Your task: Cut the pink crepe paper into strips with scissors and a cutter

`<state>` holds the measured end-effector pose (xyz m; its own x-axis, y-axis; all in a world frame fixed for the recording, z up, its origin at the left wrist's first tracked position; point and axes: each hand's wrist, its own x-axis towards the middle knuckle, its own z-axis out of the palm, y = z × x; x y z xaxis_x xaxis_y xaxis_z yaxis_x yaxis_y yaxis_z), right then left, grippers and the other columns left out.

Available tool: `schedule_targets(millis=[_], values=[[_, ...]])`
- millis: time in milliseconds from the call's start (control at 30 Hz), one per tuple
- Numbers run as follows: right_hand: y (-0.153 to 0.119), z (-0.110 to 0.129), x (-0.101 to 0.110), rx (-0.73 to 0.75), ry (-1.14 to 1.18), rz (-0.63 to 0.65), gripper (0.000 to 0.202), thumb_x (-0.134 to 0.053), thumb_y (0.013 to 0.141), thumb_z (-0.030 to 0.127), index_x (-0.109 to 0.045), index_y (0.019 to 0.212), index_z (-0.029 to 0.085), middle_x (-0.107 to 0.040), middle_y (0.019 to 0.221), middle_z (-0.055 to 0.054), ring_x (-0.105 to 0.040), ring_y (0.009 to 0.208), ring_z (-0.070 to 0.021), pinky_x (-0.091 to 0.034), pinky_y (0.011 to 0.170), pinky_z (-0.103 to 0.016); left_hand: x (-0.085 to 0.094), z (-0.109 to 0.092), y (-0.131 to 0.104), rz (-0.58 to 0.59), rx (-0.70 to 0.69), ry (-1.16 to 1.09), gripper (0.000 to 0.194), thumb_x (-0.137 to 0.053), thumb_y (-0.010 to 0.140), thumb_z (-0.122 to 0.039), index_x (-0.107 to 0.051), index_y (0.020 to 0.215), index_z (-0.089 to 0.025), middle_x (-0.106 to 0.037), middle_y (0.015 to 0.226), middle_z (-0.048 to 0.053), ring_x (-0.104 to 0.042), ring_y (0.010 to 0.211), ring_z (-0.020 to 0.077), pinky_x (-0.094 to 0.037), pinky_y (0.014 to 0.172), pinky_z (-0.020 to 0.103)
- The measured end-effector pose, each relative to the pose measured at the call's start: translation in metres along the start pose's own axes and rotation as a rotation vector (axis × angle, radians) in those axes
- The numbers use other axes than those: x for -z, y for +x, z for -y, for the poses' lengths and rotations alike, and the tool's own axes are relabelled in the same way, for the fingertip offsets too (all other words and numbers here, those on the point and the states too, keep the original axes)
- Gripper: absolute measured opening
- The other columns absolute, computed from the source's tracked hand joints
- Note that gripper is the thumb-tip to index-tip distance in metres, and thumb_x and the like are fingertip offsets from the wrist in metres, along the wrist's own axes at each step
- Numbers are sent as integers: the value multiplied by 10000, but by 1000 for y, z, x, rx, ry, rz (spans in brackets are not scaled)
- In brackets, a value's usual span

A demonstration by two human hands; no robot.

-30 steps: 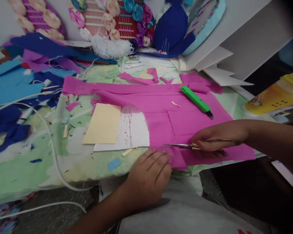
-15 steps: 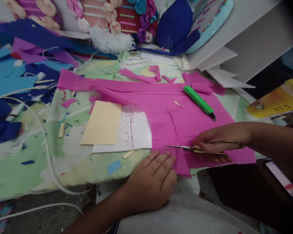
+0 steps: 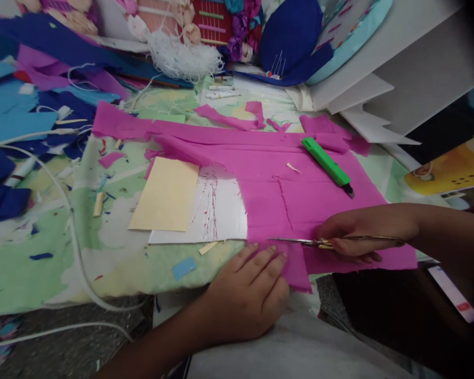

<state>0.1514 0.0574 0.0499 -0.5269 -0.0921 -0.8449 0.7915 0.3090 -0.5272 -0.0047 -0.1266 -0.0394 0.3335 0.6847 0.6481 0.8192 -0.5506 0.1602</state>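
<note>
My right hand [image 3: 353, 239] is closed around a pair of gold-handled scissors [image 3: 296, 241]. Their thin blades point left and lie across a magenta sheet of crepe-like paper [image 3: 256, 184], near its front edge. My left hand [image 3: 253, 295] rests with fingers laid out on the sheet's front edge, just below the scissor tips. A slit-like line runs in the sheet above the blades. Left of it, a cream card [image 3: 166, 195] overlaps a white piece [image 3: 225, 210] with dark red streaks. A green box cutter [image 3: 327, 166] lies on the sheet above my right hand.
Blue and purple paper scraps [image 3: 16, 116] pile up at left, with a white cable [image 3: 69, 210] curving past the table edge. Decorated panels and a heap of white string [image 3: 185, 55] stand behind. A yellow container [image 3: 450, 168] and a phone-like device [image 3: 454, 292] are at right.
The scissor handles look closer together than before, and the blades have tilted slightly. My left hand stays on the paper. The whole view has shifted a little.
</note>
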Motion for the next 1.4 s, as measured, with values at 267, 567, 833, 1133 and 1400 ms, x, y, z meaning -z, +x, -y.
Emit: schedule_targets(millis=[267, 567, 833, 1133, 1400], values=[[2, -3, -2, -13, 46, -13, 384, -468, 729, 537, -397, 671, 164, -414, 560, 38, -417, 464, -56, -351, 429, -182, 0, -1, 1, -1, 6, 18, 191, -368, 803, -115, -553, 760, -136, -629, 980, 104, -564, 949, 224, -433, 835, 421], [5, -4, -2, 5, 68, -9, 421, -470, 706, 574, -403, 655, 161, -408, 525, 43, -390, 432, -49, -346, 411, -181, -1, -1, -1, 0, 8, 27, 140, -417, 780, -119, -553, 757, -143, -641, 944, 88, -571, 927, 216, -427, 836, 410], [9, -14, -1, -2, 104, -10, 354, -483, 738, 502, -411, 668, 163, -397, 492, 61, -385, 393, -41, -337, 377, -164, -2, 1, 0, 19, -30, 86, 147, -425, 780, -120, -569, 784, -148, -655, 842, 64, -599, 812, 207, -467, 718, 352], [9, -13, -6, -3, 165, -35, 308, -498, 746, 446, -434, 680, 152, -395, 490, 66, -367, 384, -25, -301, 351, -136, -3, 2, 0, 41, -44, 112, 193, -407, 787, -127, -591, 848, -140, -656, 860, 61, -600, 814, 210, -472, 684, 326], [7, -9, -4, 115, -181, -218, 326, -465, 748, 459, -465, 644, 151, -418, 559, 35, -343, 471, -47, -302, 409, -165, -2, 2, -3, 48, -57, 126, 165, -435, 794, -134, -590, 850, -136, -653, 889, 64, -599, 842, 201, -470, 715, 315]])
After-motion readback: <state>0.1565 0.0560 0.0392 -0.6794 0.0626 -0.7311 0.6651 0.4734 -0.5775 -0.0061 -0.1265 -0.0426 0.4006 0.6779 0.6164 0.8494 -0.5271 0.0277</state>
